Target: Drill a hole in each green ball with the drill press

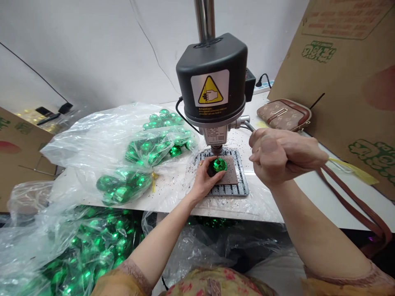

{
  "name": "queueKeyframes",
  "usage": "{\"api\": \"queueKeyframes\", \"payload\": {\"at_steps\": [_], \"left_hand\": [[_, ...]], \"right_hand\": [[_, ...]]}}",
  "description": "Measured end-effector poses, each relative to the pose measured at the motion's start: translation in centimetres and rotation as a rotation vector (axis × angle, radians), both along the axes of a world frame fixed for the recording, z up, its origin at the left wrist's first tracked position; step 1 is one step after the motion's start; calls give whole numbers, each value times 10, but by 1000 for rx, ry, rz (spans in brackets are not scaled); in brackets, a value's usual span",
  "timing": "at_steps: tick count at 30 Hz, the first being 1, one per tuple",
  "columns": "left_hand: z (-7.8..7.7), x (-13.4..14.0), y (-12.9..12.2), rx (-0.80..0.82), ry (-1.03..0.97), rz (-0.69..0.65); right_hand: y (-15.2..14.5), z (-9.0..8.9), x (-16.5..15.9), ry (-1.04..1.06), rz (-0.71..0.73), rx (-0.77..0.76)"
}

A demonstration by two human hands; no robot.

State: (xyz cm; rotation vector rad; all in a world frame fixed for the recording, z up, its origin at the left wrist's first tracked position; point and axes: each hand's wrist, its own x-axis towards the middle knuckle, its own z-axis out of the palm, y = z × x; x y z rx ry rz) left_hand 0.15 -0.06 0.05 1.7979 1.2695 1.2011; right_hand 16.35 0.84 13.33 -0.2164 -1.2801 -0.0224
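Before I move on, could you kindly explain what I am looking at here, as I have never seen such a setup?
Certainly. There is no robot: this single picture comes from a camera on the person's head, looking forward and down past their own arms. The black-topped machine appears to be a small drill press. The left hand steadies a shiny green ball on a board beneath it, while the right hand grips its lever. On the white table, dark specks are scattered about; clear plastic bags with more green pieces lie to the left, and a patterned purse sits to the right.
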Motion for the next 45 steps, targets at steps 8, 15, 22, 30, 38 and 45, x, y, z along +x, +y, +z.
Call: {"api": "queueKeyframes", "payload": {"at_steps": [8,15,22,30,38,45], "left_hand": [[-1,0,0,8,14,3],[-4,-2,0,6,16,7],[3,9,-9,3,-3,143],[-32,-24,-107,452,311,-131],[-56,-55,-153,323,489,-395],[15,-88,-21,321,352,330]], "right_hand": [[3,-3,4,-52,21,53],[-7,0,3,-72,11,-3],[-4,53,-6,130,72,-317],[1,59,-2,100,158,-293],[1,57,-4,117,158,-304],[-2,56,-6,125,115,-316]]}}
